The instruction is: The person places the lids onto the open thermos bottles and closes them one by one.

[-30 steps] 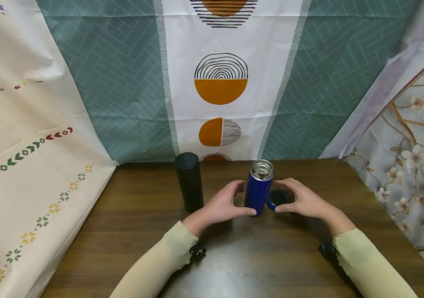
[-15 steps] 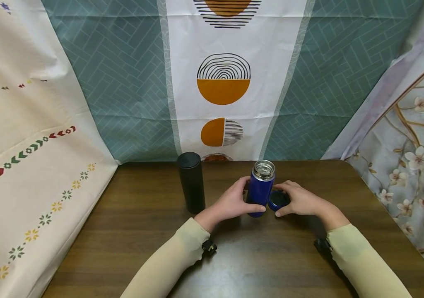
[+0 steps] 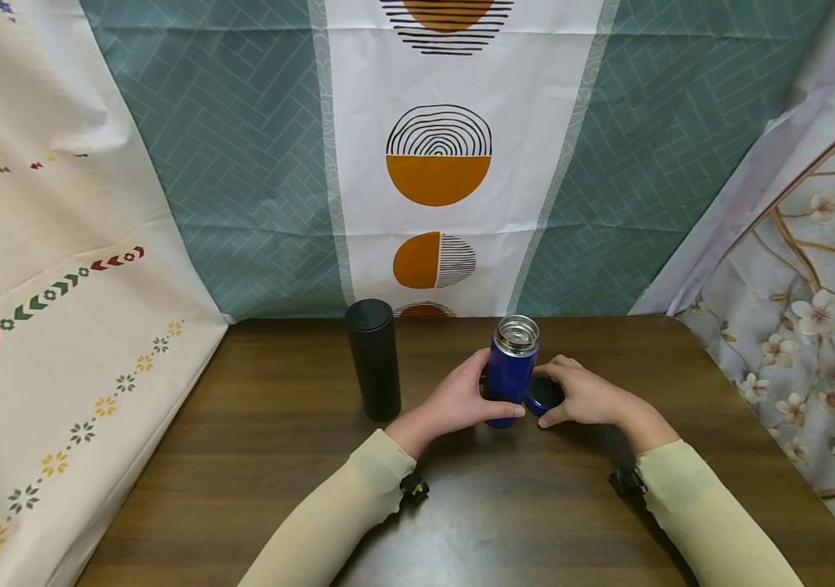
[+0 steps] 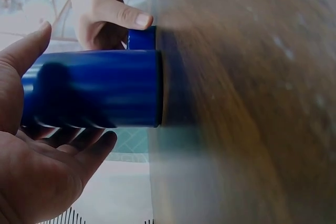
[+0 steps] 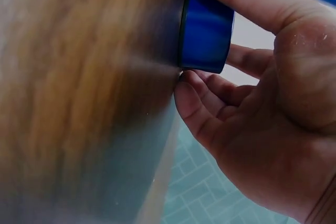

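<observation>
A person's left hand (image 3: 450, 399) curves round a blue bottle (image 3: 510, 379), thumb in front and fingers behind; the bottle stands upright on a brown wooden table (image 3: 278, 481), its silver mouth (image 3: 517, 333) uncovered. The right hand (image 3: 589, 397) holds a blue lid (image 3: 545, 393) between thumb and fingers; the lid sits flat on the table just beside the bottle, on the person's right; a black tumbler (image 3: 375, 363) stands upright farther left; a patterned cloth (image 3: 439, 220) hangs behind the table.
</observation>
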`<state>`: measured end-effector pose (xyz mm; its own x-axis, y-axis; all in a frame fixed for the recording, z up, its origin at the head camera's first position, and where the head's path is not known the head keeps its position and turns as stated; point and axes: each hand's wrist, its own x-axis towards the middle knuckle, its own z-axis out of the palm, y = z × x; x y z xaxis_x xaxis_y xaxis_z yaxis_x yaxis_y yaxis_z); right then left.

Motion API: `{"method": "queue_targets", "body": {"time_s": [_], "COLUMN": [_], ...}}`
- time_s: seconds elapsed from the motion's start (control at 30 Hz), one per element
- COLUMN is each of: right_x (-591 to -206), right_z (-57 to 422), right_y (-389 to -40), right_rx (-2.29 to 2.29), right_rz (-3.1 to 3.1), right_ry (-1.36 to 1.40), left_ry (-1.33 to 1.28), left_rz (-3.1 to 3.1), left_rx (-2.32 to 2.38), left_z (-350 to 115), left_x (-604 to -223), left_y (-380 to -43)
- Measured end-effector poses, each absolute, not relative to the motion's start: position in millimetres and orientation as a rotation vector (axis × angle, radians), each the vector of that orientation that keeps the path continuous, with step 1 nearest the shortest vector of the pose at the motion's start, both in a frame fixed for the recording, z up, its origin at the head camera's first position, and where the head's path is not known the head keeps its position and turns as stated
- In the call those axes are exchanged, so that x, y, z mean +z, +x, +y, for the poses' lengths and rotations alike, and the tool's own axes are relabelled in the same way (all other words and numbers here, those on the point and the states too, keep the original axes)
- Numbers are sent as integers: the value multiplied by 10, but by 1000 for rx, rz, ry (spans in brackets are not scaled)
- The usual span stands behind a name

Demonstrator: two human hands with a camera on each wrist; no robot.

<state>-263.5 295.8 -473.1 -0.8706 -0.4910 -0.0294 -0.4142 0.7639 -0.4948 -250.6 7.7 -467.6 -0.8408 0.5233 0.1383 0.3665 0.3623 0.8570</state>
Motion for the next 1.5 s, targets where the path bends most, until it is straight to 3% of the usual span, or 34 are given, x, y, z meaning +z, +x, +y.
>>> {"method": "queue_targets", "body": {"time_s": [0.93, 1.5], "right_x": [-4779, -4672], "right_z": [2962, 2881], "right_y": [-2659, -2569], "right_rx": [-792, -869], "right_rz": [2804, 2823], "right_ry": [-713, -790], "left_ry": [803, 807], "left_rz": [2491, 2409], "left_rx": [1488, 1474], "left_z": [82, -263], "left_x": [-4691, -4641], "left_y": [-2510, -2376]}}
